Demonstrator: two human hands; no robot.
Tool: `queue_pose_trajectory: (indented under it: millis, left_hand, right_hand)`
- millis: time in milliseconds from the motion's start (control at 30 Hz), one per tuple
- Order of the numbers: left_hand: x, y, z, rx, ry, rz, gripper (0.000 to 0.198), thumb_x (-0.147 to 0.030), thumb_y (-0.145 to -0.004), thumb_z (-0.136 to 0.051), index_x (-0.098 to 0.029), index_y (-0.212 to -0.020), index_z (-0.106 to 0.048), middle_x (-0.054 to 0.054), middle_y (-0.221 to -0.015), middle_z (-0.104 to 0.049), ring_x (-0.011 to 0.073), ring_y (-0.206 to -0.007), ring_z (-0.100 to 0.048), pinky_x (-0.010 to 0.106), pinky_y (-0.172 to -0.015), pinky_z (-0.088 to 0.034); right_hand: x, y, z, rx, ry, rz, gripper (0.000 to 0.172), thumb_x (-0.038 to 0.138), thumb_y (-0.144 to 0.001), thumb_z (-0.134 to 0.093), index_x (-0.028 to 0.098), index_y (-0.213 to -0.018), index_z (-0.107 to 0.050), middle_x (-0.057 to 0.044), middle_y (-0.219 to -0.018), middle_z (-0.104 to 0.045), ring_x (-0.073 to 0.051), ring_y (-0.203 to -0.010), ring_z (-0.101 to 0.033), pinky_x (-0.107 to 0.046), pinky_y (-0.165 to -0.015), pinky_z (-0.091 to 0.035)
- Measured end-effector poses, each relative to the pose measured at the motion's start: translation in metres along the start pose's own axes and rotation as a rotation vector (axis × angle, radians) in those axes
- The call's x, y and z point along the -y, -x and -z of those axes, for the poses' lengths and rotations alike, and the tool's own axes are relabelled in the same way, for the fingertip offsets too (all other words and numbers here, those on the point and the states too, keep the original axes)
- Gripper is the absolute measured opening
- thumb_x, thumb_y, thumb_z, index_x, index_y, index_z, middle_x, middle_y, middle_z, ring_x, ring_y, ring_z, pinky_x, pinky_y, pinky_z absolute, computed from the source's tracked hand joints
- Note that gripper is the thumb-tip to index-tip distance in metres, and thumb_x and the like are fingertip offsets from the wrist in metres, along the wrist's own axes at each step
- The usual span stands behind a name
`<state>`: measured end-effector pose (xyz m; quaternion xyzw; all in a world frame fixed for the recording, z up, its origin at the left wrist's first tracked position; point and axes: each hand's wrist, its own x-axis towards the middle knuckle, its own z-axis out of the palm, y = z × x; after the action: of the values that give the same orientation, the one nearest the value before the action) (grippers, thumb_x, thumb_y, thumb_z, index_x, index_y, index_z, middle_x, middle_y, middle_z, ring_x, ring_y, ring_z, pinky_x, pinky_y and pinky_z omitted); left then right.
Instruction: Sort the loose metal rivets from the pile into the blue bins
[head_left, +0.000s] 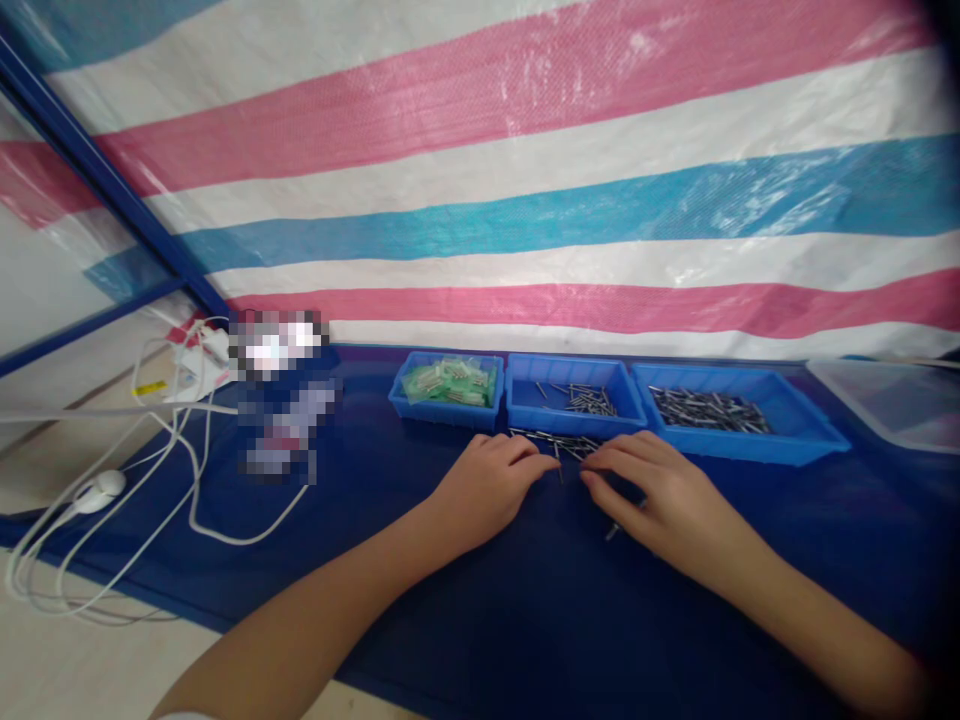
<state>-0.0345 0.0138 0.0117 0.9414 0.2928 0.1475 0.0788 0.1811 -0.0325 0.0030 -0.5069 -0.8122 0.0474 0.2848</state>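
My left hand (491, 485) rests at the blue table, fingers curled in. At its thumb and forefinger tips a thin metal pin (560, 474) sticks out. Facing it, my right hand (664, 490) is bent with thumb and forefinger tips close together; anything between them is too small to make out. Below that palm a slim metal piece (615, 530) partly shows; whether it is held or lies on the table I cannot tell. Between and behind both hands lies a loose pile of thin metal pins (559, 440), in front of the middle blue bin (517, 408).
The left blue bin (446, 415) holds green-tinted plastic packets (450, 382). Many metal pins fill the right blue bin (802, 440). A clear plastic container (885, 405) stands far right. White cables (199, 500) and blurred items lie left; a striped sheet (525, 220) hangs behind.
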Motion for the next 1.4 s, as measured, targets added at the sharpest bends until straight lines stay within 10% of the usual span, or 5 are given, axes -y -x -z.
queue_pose_trajectory:
  millis: [500, 900, 1167, 1400]
  left_hand:
    - [-0.013, -0.003, -0.005, -0.401, 0.753, 0.249, 0.016, -0.023, -0.093, -0.052, -0.018, -0.101, -0.064, 0.006, -0.098, -0.063, 0.0156, -0.087, -0.064, 0.027, -0.078, -0.052]
    - [-0.019, -0.004, -0.004, -0.285, 0.695, 0.175, 0.022, -0.018, -0.092, -0.051, -0.016, -0.108, -0.066, 0.007, -0.102, -0.064, 0.0159, -0.094, -0.062, 0.026, -0.084, -0.050]
    - [-0.023, -0.003, -0.002, -0.138, 0.642, 0.147, 0.019, -0.027, -0.092, -0.054, -0.014, -0.095, -0.067, 0.005, -0.088, -0.061, 0.0130, -0.079, -0.059, 0.023, -0.073, -0.047]
    - [-0.020, -0.002, 0.001, -0.235, 0.633, 0.215, 0.017, -0.031, -0.088, -0.060, -0.015, -0.087, -0.063, 0.002, -0.081, -0.057, 0.0102, -0.069, -0.054, 0.020, -0.063, -0.044]
  right_hand:
    - [0.009, 0.000, -0.010, 0.005, -0.453, -0.206, 0.019, 0.038, -0.085, -0.060, 0.025, -0.096, -0.068, -0.003, -0.094, -0.069, -0.018, -0.083, -0.064, -0.030, -0.073, -0.051]
    - [0.006, 0.002, -0.004, -0.137, -0.525, -0.349, 0.024, 0.044, -0.086, -0.057, 0.023, -0.088, -0.068, -0.003, -0.086, -0.069, -0.018, -0.077, -0.063, -0.028, -0.062, -0.050]
    - [0.017, 0.003, -0.002, -0.180, -0.477, -0.188, 0.011, 0.032, -0.087, -0.059, 0.024, -0.087, -0.067, -0.003, -0.086, -0.067, -0.017, -0.080, -0.063, -0.029, -0.069, -0.050]
    - [0.016, 0.000, 0.001, -0.220, -0.449, -0.112, 0.011, 0.027, -0.086, -0.059, 0.025, -0.091, -0.068, -0.004, -0.088, -0.067, -0.017, -0.082, -0.064, -0.029, -0.069, -0.052]
